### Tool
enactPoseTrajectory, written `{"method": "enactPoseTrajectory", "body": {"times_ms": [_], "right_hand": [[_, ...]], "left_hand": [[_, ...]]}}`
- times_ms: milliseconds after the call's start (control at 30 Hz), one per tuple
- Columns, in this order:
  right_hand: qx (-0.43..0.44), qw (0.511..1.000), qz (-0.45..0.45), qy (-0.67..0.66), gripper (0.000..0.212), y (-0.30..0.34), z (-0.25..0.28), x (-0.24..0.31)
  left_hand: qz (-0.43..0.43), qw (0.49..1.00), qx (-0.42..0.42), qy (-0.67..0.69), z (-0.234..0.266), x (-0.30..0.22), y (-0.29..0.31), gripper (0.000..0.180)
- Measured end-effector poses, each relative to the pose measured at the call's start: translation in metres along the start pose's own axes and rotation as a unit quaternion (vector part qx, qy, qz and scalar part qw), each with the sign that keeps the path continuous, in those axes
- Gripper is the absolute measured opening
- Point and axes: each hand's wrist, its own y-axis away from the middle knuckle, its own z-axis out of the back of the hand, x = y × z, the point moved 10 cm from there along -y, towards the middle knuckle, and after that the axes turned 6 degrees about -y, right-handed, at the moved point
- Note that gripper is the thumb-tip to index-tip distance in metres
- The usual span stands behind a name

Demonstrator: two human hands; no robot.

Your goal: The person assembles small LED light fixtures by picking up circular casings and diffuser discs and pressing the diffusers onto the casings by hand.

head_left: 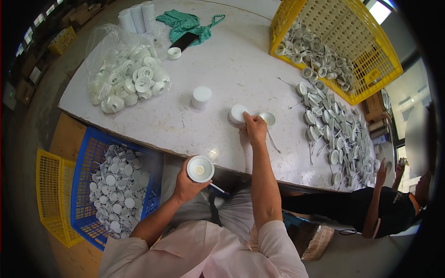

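Head view: left hand (187,180) grasps a white round lamp housing (200,168) with yellow-dotted centre, 7 o'clock from frame centre. Right hand (255,129) touches a short white cylinder (237,114) on the pale worktop (153,125), 1 o'clock; its grip cannot be determined.

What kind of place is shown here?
Probably a lamp-assembly workshop: the left hand holds a round white unit with yellowish dots, many round parts with wires lie on the worktable, and a blue crate holds white discs.
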Motion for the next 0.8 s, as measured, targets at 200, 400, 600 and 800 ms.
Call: {"method": "enactPoseTrajectory", "body": {"times_ms": [200, 400, 600, 800], "right_hand": [[0.029, 0.984, -0.045, -0.169, 0.027, 0.009, 0.007, -0.013], [0.082, 0.931, -0.063, -0.35, 0.018, 0.053, 0.015, -0.009], [0.065, 0.961, -0.024, -0.269, 0.016, 0.103, 0.042, -0.012], [0.061, 0.867, 0.454, 0.196, 0.036, 0.198, 0.044, 0.062]], "left_hand": [[-0.037, 0.998, 0.01, -0.044, -0.004, -0.014, -0.002, 0.078], [0.03, 0.998, 0.047, 0.027, -0.023, 0.0, -0.007, 0.077], [0.039, 0.991, 0.122, 0.038, -0.056, -0.021, -0.021, 0.069], [0.018, 0.982, 0.188, 0.013, -0.08, -0.013, -0.03, 0.078]]}}
